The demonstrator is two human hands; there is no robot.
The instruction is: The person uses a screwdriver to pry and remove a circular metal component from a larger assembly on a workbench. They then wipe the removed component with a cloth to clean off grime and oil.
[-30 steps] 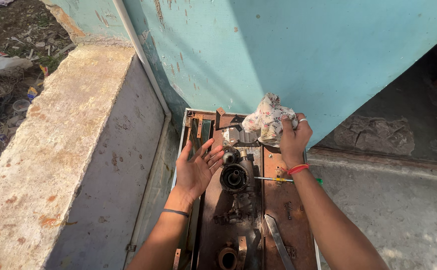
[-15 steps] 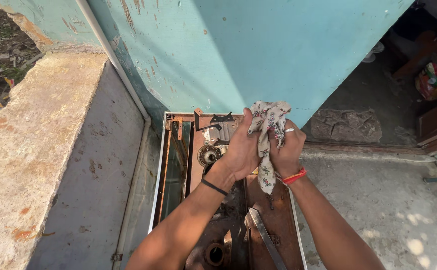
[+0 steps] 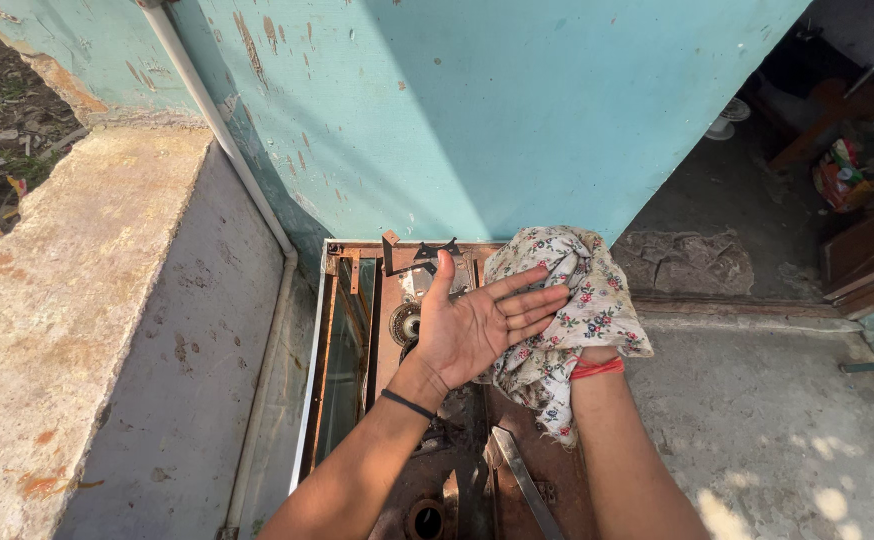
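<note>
My left hand (image 3: 477, 325) is held palm up with its fingers spread, resting against a floral cloth (image 3: 577, 300). My right hand is hidden under that cloth, which drapes over it above a red wristband (image 3: 597, 367); it presses the cloth onto my left fingers. Both hands hover over a rusty metal frame (image 3: 342, 330) with a round burner part (image 3: 404, 322) and dark brackets inside it.
A turquoise wall (image 3: 477, 110) rises right behind the frame. A white pipe (image 3: 219, 125) runs down beside a concrete ledge (image 3: 77, 300) on the left. To the right lie concrete ground (image 3: 777, 430), a doorway and wooden items (image 3: 862, 250).
My left hand has let go of the cloth and turned palm up with fingers spread. The cloth, gripped by both hands before, now lies bunched over my right hand.
</note>
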